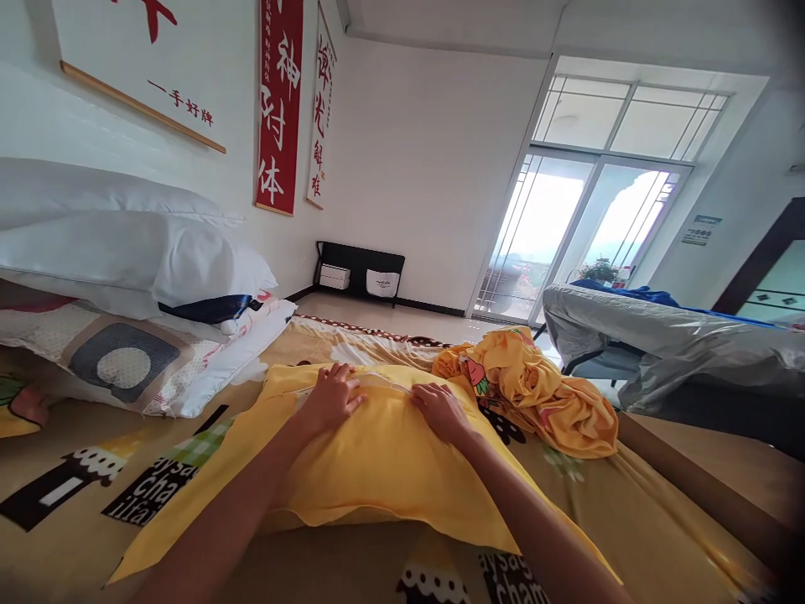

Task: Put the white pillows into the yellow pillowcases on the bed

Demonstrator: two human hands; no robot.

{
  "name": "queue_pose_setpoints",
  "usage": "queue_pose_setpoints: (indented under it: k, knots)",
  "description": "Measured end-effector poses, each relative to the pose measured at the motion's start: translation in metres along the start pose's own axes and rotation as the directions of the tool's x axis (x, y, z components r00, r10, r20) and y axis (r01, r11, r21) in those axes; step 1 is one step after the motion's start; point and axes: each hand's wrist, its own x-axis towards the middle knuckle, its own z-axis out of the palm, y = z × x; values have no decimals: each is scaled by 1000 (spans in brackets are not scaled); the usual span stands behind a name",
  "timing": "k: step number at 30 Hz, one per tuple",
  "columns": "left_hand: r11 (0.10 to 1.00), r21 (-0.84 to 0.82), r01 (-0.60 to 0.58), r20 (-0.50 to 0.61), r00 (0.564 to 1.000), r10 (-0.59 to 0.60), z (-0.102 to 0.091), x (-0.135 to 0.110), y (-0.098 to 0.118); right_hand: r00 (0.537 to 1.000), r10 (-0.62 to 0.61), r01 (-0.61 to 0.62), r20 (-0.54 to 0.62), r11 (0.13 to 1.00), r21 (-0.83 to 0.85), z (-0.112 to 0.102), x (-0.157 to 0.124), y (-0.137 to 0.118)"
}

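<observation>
A yellow pillowcase [377, 461] with a plump filling lies on the bed before me. Along its far side runs a pale strip, perhaps the opening with something white inside; I cannot make it out clearly. My left hand [333, 396] is closed at the left part of that strip, fingers bent over the fabric. To the right, my right hand [442, 411] has its fingers curled on the cloth at the strip's other end. Both forearms reach across the pillowcase, whose loose corners spread toward me.
A crumpled orange-yellow cloth [534, 386] lies right of the pillowcase. White pillows [126, 243] are stacked on patterned pillows [132, 356] at the left. The bed has a brown printed sheet [352, 562]. Beyond stand a black bench [358, 273] and a plastic-covered surface [679, 327].
</observation>
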Motion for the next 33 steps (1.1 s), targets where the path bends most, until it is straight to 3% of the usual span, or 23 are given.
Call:
queue_pose_setpoints:
  k: [5, 9, 15, 21, 24, 28, 33]
  knots:
    - [992, -74, 100, 185, 979, -85, -20, -10, -26, 997, -26, 22, 79, 998, 50, -7, -12, 20]
    - [979, -171, 106, 374, 927, -35, -40, -15, -43, 982, -5, -1, 191, 1000, 29, -22, -23, 49]
    - [984, -131, 120, 426, 903, -53, -42, -23, -60, 955, 28, 9, 296, 992, -122, -35, -35, 68]
    - [994, -88, 60, 383, 924, -22, -31, -28, -58, 954, 132, -35, 271, 942, -333, -37, -38, 60]
    - [996, -81, 35, 308, 951, -8, -26, -28, -58, 951, 153, -35, 268, 916, -399, -38, -39, 58]
    - [993, -43, 110, 177, 979, -101, -13, -28, -61, 943, 167, -22, 287, 894, -448, -43, -41, 59]
    - [964, 31, 263, 74, 962, -264, 9, -27, -63, 910, 198, -7, 366, 887, -461, -59, -43, 57]
